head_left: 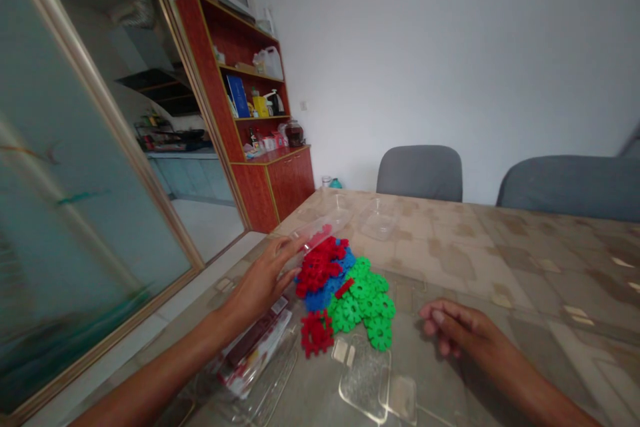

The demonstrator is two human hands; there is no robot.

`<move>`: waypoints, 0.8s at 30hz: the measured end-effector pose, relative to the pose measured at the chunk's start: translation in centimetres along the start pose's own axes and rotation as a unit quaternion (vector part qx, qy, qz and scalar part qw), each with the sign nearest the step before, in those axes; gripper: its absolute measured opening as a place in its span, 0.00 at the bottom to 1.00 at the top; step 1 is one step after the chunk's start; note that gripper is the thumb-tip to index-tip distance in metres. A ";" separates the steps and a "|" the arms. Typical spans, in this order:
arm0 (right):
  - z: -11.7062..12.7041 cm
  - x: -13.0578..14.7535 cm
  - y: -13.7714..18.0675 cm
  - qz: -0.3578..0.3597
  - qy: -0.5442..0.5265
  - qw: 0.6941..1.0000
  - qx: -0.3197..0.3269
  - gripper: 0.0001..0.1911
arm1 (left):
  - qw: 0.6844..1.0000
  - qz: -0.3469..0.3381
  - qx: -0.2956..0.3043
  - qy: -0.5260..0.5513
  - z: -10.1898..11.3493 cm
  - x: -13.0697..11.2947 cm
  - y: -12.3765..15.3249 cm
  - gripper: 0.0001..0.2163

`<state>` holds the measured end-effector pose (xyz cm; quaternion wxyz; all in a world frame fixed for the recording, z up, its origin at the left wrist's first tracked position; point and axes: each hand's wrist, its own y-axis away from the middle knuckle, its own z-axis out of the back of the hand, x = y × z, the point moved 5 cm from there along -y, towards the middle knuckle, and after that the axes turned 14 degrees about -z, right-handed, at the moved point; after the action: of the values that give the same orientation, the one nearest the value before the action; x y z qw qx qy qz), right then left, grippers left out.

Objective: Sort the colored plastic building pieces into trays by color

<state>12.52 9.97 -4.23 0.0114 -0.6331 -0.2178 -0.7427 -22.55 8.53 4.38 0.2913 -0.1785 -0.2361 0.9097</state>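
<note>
Most pieces lie loose: we see the snowflake blocks (345,290) heaped mid-surface, none sorted into the far clear trays (373,217). Our left hand (263,280) grips a tilted clear container (310,237); right hand (457,330) rests loosely curled, empty.

Red plastic gear-shaped pieces (320,265), blue ones (320,297) and green ones (367,303) lie on a tan-and-beige patterned tabletop (500,260); grey chairs (419,172).

My left hand (263,280) covers the near end of the clear container (320,230); I can't tell whether it grips.
</note>
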 end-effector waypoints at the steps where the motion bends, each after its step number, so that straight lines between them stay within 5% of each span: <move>1: 0.0 0.0 0.0 0.001 0.005 1.000 0.003 0.29 | 1.000 0.001 0.000 -0.007 -0.1 0.0 0.1 0.24; 8: 0.0 -0.2 -0.2 0.003 0.010 1.000 0.005 0.31 | 0.999 0.002 -0.053 0.008 0.2 0.8 -0.8 0.23; 15: -0.4 -0.4 -0.3 0.015 -0.018 1.000 0.007 0.27 | 0.971 0.149 -0.162 0.089 1.0 5.4 -6.2 0.29; 24: 0.0 -1.4 -1.1 0.022 -0.007 0.999 0.026 0.25 | 0.916 0.346 -0.140 0.146 -4.3 9.9 -13.5 0.15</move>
<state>12.53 10.58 -5.90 0.0427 -0.6428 -0.2225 -0.7318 -22.09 25.74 6.19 -0.0387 -0.4188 -0.2393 0.8751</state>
